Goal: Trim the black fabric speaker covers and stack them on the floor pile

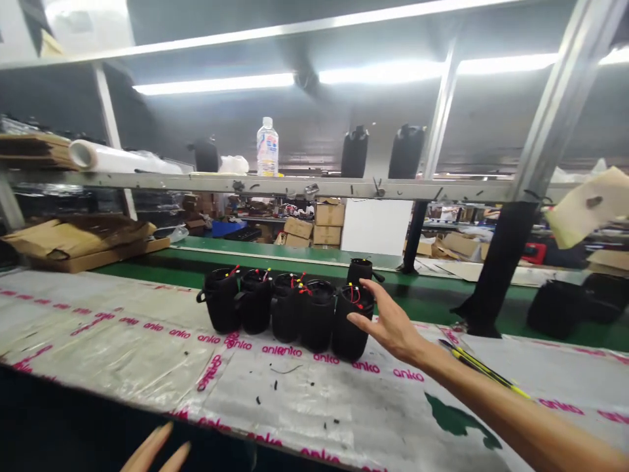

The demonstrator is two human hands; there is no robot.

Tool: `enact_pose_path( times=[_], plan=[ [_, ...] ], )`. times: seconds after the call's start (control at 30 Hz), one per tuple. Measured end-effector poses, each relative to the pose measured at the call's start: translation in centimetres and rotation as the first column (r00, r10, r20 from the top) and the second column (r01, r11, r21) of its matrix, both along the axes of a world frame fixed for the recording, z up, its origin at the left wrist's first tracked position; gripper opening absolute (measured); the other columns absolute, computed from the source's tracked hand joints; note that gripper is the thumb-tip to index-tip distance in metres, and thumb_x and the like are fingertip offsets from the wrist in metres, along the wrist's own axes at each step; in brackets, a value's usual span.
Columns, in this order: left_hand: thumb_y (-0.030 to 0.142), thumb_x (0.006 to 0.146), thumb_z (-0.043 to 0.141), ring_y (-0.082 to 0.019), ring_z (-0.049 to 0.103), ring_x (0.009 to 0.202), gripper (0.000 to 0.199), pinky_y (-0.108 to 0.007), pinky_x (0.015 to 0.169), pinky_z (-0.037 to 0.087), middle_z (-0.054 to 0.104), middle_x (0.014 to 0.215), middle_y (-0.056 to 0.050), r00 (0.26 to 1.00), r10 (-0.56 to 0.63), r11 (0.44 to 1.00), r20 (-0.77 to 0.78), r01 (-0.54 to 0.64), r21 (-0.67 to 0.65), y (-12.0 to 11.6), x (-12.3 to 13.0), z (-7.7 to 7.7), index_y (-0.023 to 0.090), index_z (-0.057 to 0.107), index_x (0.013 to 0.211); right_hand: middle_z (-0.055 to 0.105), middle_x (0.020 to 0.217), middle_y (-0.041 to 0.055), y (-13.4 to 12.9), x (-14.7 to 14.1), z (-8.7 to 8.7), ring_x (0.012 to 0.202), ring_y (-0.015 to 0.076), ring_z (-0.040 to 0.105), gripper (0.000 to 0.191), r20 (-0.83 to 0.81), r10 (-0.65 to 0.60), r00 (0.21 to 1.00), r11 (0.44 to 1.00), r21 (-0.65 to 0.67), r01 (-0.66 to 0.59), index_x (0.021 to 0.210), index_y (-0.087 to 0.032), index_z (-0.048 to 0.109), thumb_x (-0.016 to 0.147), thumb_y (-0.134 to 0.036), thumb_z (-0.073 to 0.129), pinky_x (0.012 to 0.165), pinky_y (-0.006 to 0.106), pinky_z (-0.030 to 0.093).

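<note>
A row of several black fabric-covered cylinders stands on the table, with thin red, white and yellow wires at their open tops. My right hand [390, 322] reaches to the rightmost black cylinder [350, 337] in front, thumb and fingers spread at its right side; whether the skin touches it I cannot tell. Just behind those fingers is another black cylinder [360, 267] with a side loop. Low at the bottom edge, my left hand [156, 452] shows only its fingers, apart and holding nothing, in front of the table edge. The leftmost black cylinder [222, 305] has a loop on its left.
Plastic sheeting printed "anko" [162, 367] covers the near table, with black scraps on it. Yellow-and-black pens [484, 368] lie right of my forearm. A metal shelf [314, 188] crosses above, bearing a bottle [267, 147]. A dark-wrapped post [506, 262] stands at right.
</note>
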State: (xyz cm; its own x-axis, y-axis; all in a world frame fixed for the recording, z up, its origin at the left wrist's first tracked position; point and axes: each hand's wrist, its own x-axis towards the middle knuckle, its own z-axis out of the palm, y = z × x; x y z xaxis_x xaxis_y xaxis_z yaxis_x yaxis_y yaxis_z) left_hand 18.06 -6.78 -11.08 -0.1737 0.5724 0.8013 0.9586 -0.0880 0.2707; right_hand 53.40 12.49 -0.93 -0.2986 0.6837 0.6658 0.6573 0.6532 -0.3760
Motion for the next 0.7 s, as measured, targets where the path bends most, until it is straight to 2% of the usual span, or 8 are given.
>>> enact_pose_path(
  times=[0.07, 0.13, 0.2, 0.3, 0.43, 0.6, 0.63, 0.7],
  plan=[
    [0.043, 0.071, 0.068, -0.026, 0.049, 0.131, 0.068, -0.043, 0.102, 0.050, 0.045, 0.147, 0.016, 0.995, -0.071, 0.997, -0.074, 0.070, -0.009, 2.1, 3.4, 3.8, 0.057, 0.046, 0.134, 0.046, 0.145, 0.0141, 0.1, -0.4, -0.5, 0.132, 0.0301, 0.047, 0.075, -0.087, 0.007, 0.996, 0.999, -0.037, -0.011, 0.145, -0.022, 0.033, 0.083, -0.052, 0.064, 0.109, 0.050, 0.039],
    [0.045, 0.077, 0.063, -0.030, 0.036, 0.142, 0.069, -0.049, 0.117, 0.034, 0.038, 0.154, 0.009, 0.967, -0.187, 0.973, -0.172, 0.158, -0.168, 5.8, 7.4, 8.3, 0.043, 0.042, 0.143, 0.044, 0.146, 0.0137, 0.2, -0.8, -1.0, 0.133, 0.0293, 0.045, 0.075, -0.150, 0.024, 0.988, 0.998, -0.048, -0.032, 0.145, -0.023, 0.031, 0.083, -0.049, 0.064, 0.110, 0.050, 0.038],
    [0.044, 0.080, 0.063, -0.032, 0.023, 0.148, 0.075, -0.053, 0.121, 0.021, 0.030, 0.158, 0.001, 0.926, -0.272, 0.938, -0.262, 0.195, -0.286, 10.2, 11.3, 12.5, 0.032, 0.035, 0.149, 0.042, 0.147, 0.0135, 0.5, -1.1, -1.6, 0.135, 0.0284, 0.042, 0.071, -0.187, 0.050, 0.981, 0.998, -0.033, -0.057, 0.144, -0.023, 0.031, 0.085, -0.046, 0.063, 0.112, 0.050, 0.036],
    [0.035, 0.071, 0.076, -0.037, 0.021, 0.147, 0.097, -0.060, 0.119, 0.012, 0.033, 0.156, -0.010, 0.854, -0.350, 0.886, -0.384, 0.168, -0.433, 15.9, 14.9, 16.0, 0.026, 0.026, 0.152, 0.042, 0.146, 0.0133, 0.7, -1.0, -2.1, 0.136, 0.0286, 0.040, 0.063, -0.215, 0.089, 0.973, 0.996, 0.033, -0.083, 0.138, -0.022, 0.037, 0.085, -0.042, 0.063, 0.113, 0.049, 0.036],
    [0.043, 0.063, 0.082, -0.038, 0.047, 0.127, 0.092, -0.062, 0.114, 0.020, 0.054, 0.133, -0.016, 0.834, -0.360, 0.842, -0.419, 0.098, -0.530, 18.9, 15.9, 15.9, 0.020, 0.042, 0.143, 0.043, 0.142, 0.0131, 0.6, 0.3, -2.3, 0.132, 0.0295, 0.043, 0.064, -0.244, 0.100, 0.965, 0.995, 0.030, -0.095, 0.137, -0.023, 0.038, 0.082, -0.040, 0.066, 0.110, 0.049, 0.038],
    [0.047, 0.066, 0.079, -0.030, 0.053, 0.112, 0.081, -0.059, 0.119, 0.007, 0.057, 0.115, -0.010, 0.775, -0.356, 0.902, -0.522, 0.139, -0.409, 17.0, 16.3, 15.1, 0.021, 0.047, 0.136, 0.039, 0.144, 0.0104, 0.1, 2.5, -2.5, 0.131, 0.0293, 0.042, 0.067, -0.275, 0.120, 0.954, 0.987, -0.066, -0.143, 0.140, -0.027, 0.035, 0.083, -0.044, 0.066, 0.108, 0.049, 0.040],
    [0.047, 0.068, 0.077, -0.029, 0.054, 0.110, 0.078, -0.059, 0.119, 0.008, 0.057, 0.113, -0.009, 0.749, -0.367, 0.911, -0.552, 0.168, -0.377, 16.5, 16.4, 15.1, 0.020, 0.048, 0.134, 0.038, 0.144, 0.0098, -0.1, 2.8, -2.6, 0.131, 0.0292, 0.042, 0.067, -0.279, 0.124, 0.952, 0.986, -0.075, -0.151, 0.140, -0.028, 0.035, 0.083, -0.045, 0.066, 0.108, 0.049, 0.040],
    [0.044, 0.074, 0.072, -0.028, 0.055, 0.107, 0.070, -0.056, 0.116, 0.024, 0.057, 0.112, -0.010, 0.704, -0.400, 0.910, -0.586, 0.228, -0.347, 15.6, 16.7, 15.1, 0.018, 0.047, 0.135, 0.039, 0.144, 0.0088, -0.3, 3.2, -2.5, 0.130, 0.0291, 0.044, 0.068, -0.284, 0.134, 0.949, 0.984, -0.079, -0.162, 0.140, -0.029, 0.034, 0.083, -0.044, 0.067, 0.108, 0.048, 0.040]
  ],
)
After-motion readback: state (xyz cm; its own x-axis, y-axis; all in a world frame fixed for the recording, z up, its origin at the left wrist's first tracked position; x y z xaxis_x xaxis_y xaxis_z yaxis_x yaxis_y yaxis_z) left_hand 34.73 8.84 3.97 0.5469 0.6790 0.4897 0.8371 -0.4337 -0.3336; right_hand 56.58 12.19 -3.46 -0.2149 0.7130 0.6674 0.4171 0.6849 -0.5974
